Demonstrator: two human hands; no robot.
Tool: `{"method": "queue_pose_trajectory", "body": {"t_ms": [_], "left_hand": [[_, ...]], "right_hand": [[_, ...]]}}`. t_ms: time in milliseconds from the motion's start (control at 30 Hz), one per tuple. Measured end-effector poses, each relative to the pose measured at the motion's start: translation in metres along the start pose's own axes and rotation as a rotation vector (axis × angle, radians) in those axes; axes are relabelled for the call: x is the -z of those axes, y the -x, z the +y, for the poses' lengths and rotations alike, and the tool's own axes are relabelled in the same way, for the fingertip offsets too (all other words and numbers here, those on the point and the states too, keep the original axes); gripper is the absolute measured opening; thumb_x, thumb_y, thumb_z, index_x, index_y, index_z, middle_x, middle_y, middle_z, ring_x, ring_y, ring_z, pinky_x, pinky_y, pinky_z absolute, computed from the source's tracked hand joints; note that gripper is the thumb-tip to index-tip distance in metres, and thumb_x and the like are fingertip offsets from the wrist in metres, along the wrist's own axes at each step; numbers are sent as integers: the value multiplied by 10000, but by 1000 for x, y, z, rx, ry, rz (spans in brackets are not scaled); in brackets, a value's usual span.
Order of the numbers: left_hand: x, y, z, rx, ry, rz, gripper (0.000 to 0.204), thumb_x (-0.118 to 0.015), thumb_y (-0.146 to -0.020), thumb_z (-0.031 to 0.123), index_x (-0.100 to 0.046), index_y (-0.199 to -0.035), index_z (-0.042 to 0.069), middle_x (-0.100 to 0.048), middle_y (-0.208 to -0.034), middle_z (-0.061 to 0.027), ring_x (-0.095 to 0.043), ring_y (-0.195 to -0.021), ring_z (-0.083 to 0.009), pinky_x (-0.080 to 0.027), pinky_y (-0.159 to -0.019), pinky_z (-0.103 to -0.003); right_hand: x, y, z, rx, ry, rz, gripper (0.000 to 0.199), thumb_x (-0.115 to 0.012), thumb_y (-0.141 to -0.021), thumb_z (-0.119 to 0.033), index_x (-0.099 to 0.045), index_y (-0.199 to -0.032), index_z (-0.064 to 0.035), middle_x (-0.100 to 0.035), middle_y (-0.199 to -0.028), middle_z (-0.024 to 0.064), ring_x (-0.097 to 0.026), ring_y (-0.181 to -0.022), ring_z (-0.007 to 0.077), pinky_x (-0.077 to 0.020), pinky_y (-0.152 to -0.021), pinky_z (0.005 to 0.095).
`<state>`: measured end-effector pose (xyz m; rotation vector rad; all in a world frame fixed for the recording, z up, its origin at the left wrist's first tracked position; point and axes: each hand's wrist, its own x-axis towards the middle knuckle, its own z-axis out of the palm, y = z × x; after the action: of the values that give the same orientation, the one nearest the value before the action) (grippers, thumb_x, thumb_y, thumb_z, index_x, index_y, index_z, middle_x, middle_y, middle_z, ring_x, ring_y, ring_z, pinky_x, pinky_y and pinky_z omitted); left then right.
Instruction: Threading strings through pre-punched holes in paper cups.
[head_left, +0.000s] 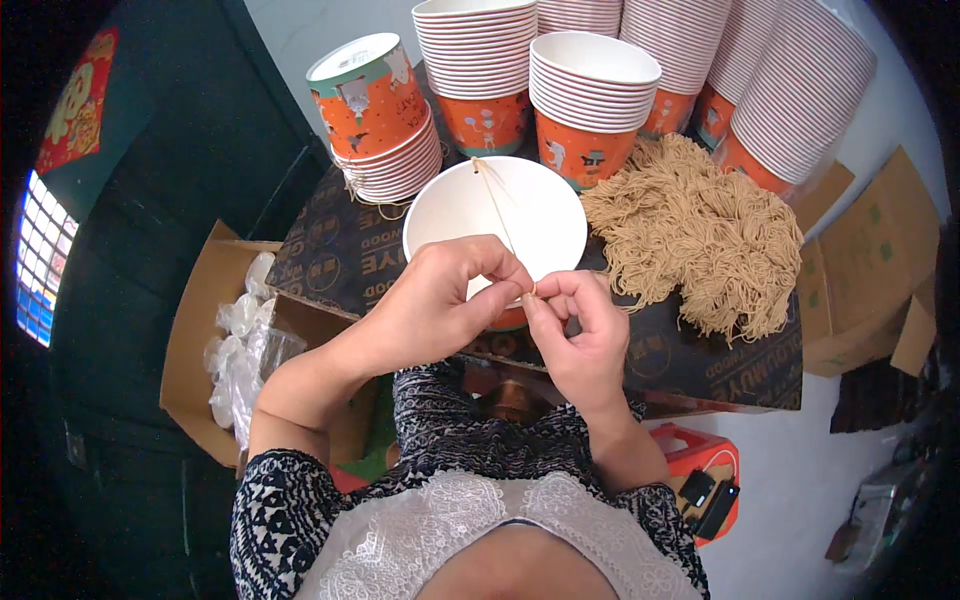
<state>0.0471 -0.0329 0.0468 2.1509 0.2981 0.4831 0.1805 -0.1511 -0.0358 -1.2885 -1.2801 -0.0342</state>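
Pinching a thin tan string [497, 205] between fingertips, the left hand [450, 300] and the right hand [575, 335] met just above the near rim of a white-lined paper bowl [470, 205] — both hands closed on the string, thumbs and forefingers pressed together where the two hands touched. The string ran taut from that pinch up across the open bowl to its far rim, where it seemed to pass through the wall. The bowl sat on a dark printed board [340, 250] that served as a work surface, directly in front of the person. Just to the right of the bowl lay a loose heap of tan strings [700, 240], touching the board and spreading toward its right edge. Behind the bowl stood stacks of orange paper bowls [590, 100] with white rims, and one short stack [385, 130] leaned tilted at the left — its topmost bowl upside down. Below the board on the left, an open cardboard box [195, 330] held crumpled clear plastic bags [240, 350].
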Motion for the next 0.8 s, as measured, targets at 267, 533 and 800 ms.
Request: {"method": "queue_pose_trajectory", "body": {"t_ms": [267,533,800], "left_hand": [[0,-1,-2,-90,-67,40,86,-625,-858,-4,-667,-920,-48,-690,-830,-143,-683,-786,-197,-538,-717,-314],[-4,1,-9,-98,-45,58,118,-680,-802,-18,-622,-904,-29,-658,-860,-134,-676,-827,-226,-543,-684,-327],[-5,-4,-8,-193,-157,53,111,-698,-788,-11,-624,-870,-19,-645,-806,-124,-652,-839,-250,-530,-666,-356]], "right_hand": [[-14,12,-1,-264,-304,88,36,-595,-962,15,-597,-998,10,-571,-754,-42,-473,-620,-4,-353,-536,164],[-12,13,-4,-337,-497,52,68,-612,-953,1,-611,-1020,11,-571,-845,8,-532,-674,27,-428,-600,196],[-13,11,-2,-302,-475,77,51,-593,-973,-13,-597,-1017,13,-555,-813,-22,-487,-654,8,-379,-567,175]]}}
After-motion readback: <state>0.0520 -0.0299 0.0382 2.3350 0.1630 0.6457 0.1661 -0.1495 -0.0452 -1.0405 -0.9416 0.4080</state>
